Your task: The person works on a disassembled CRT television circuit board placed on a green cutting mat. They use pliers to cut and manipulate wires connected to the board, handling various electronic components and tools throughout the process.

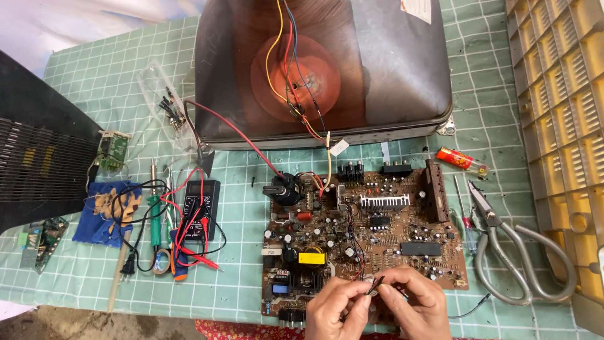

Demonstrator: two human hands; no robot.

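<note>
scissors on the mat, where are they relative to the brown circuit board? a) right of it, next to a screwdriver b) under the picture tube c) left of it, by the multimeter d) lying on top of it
a: the grey-handled scissors lie on the green mat to the right of the circuit board, beside a small screwdriver, apart from both hands.

— What colour is the worktop (497,126)?
— Pale green, with a white grid.
— And the circuit board (365,233)?
— Brown, with a yellow block (311,257). The lighter (461,160) is red, the cloth (104,214) blue.
</note>
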